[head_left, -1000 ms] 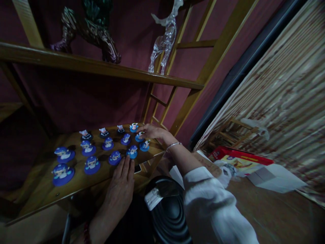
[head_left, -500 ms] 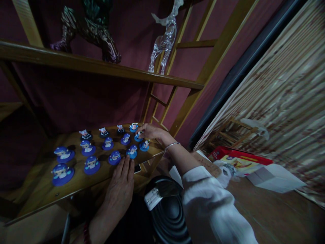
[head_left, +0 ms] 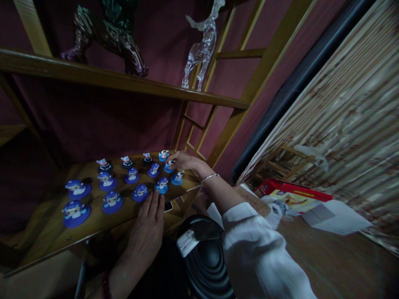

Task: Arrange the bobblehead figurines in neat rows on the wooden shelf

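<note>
Small toy figurines on round bases stand in rows on the wooden shelf. My right hand reaches over the right end, its fingers bent around a small figurine on a light blue base; part of the grip is hidden. Close by are a pink and white figurine behind and another blue-based figurine in front. My left hand lies with fingers stretched at the shelf's front edge, fingertips by a purple-haired figurine. Several more purple figurines and black-based figurines fill the left side.
Overhead, an upper shelf carries a clear glass deer-like statue and a dark shiny statue. Below are a black ridged stool seat with a white object on it. To the right lie a red box and white box.
</note>
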Motion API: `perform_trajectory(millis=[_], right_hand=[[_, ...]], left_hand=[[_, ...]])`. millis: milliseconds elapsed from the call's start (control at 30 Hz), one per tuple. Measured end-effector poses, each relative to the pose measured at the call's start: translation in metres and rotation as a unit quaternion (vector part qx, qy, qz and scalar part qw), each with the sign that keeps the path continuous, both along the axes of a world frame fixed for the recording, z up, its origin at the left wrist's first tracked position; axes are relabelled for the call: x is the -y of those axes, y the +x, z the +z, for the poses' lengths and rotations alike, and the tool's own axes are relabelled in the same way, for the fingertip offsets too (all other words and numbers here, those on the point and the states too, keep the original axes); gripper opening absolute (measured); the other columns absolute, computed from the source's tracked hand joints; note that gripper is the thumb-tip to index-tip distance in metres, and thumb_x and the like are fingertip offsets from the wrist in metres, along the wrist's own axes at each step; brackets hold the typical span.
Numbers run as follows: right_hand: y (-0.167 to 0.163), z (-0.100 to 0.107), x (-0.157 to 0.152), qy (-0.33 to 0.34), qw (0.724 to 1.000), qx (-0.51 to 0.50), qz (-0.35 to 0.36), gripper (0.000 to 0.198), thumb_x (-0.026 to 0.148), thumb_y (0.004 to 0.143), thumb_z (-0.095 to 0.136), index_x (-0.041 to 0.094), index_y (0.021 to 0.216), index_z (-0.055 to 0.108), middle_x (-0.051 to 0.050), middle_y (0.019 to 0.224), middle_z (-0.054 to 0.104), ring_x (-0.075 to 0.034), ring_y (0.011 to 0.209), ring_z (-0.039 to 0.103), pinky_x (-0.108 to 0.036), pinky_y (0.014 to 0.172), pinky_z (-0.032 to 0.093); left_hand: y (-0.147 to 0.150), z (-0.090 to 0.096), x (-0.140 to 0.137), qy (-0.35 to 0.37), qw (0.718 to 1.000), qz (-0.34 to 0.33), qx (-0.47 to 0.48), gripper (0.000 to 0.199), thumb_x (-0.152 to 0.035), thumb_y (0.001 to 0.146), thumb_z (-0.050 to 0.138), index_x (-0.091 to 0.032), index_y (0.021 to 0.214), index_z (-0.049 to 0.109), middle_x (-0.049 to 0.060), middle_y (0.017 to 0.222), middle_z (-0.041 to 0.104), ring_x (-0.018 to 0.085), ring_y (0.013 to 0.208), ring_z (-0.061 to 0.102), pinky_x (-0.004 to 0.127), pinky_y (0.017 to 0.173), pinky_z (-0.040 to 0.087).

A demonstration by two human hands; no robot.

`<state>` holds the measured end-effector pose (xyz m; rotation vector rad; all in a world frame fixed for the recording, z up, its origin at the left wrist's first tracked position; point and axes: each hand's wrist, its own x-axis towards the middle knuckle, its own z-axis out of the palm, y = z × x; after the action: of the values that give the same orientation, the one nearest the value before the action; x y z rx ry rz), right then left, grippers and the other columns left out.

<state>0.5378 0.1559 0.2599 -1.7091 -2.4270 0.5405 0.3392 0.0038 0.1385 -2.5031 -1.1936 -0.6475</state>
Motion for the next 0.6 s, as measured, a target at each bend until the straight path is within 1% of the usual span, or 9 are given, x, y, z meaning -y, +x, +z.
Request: perform_trajectory(millis=[100, 200, 300, 367, 467, 600], right_hand=[[0.002, -0.002, 0.0, -0.004, 1.0, -0.008, -0.003, 0.035, 0.015, 0.075, 0.071, 0.019, 0.11, 0.07, -0.004, 0.104, 0.073, -0.02, 0.095, 0.066, -0.026, 0.082, 0.049], [0.004, -0.003, 0.0, -0.008, 0.999, -0.035, -0.001, 0.037, 0.014, 0.074, 0.071, 0.021, 0.11, 0.07, -0.004, 0.109, 0.071, -0.02, 0.099, 0.065, -0.027, 0.086, 0.049], [0.006, -0.005, 0.001, -0.01, 0.996, -0.088, -0.002, 0.038, 0.013, 0.073, 0.071, 0.022, 0.11, 0.07, -0.003, 0.11, 0.071, -0.019, 0.102, 0.065, -0.028, 0.089, 0.049], [0.009, -0.005, 0.004, -0.01, 0.991, -0.134, -0.006, 0.036, 0.012, 0.075, 0.068, 0.021, 0.11, 0.069, -0.003, 0.105, 0.072, -0.017, 0.098, 0.066, -0.028, 0.089, 0.05], [0.015, -0.005, 0.01, 0.013, 0.983, -0.182, -0.021, 0.032, 0.011, 0.079, 0.064, 0.019, 0.11, 0.068, -0.003, 0.097, 0.073, -0.015, 0.091, 0.067, -0.03, 0.088, 0.052], [0.026, -0.004, 0.029, 0.046, 0.974, -0.218, -0.038, 0.029, 0.013, 0.08, 0.062, 0.02, 0.108, 0.067, -0.003, 0.098, 0.072, -0.015, 0.091, 0.067, -0.035, 0.091, 0.052]], left_hand=[[0.0, 0.001, 0.0, 0.001, 1.0, -0.005, -0.002, 0.052, -0.016, 0.084, 0.043, 0.0, 0.133, 0.045, 0.023, 0.144, 0.04, 0.033, 0.137, 0.031, 0.046, 0.111, 0.032], [0.001, 0.0, 0.0, 0.012, 1.0, 0.0, 0.002, 0.052, -0.014, 0.084, 0.042, 0.001, 0.133, 0.044, 0.025, 0.144, 0.039, 0.034, 0.137, 0.031, 0.047, 0.109, 0.034], [0.001, 0.0, 0.001, 0.013, 1.0, 0.004, 0.006, 0.051, -0.014, 0.084, 0.043, 0.002, 0.132, 0.044, 0.026, 0.145, 0.038, 0.035, 0.138, 0.029, 0.048, 0.11, 0.033], [0.001, -0.001, 0.001, 0.017, 1.0, 0.006, 0.008, 0.052, -0.013, 0.083, 0.044, 0.002, 0.133, 0.043, 0.026, 0.146, 0.036, 0.034, 0.139, 0.026, 0.048, 0.11, 0.033], [0.0, 0.0, 0.001, 0.027, 1.0, 0.0, 0.009, 0.052, -0.012, 0.082, 0.044, 0.002, 0.133, 0.043, 0.026, 0.145, 0.037, 0.035, 0.138, 0.029, 0.047, 0.108, 0.036], [0.0, 0.002, 0.001, 0.036, 0.999, -0.001, 0.001, 0.052, -0.012, 0.082, 0.043, 0.003, 0.132, 0.044, 0.027, 0.143, 0.04, 0.036, 0.135, 0.034, 0.047, 0.107, 0.038]])
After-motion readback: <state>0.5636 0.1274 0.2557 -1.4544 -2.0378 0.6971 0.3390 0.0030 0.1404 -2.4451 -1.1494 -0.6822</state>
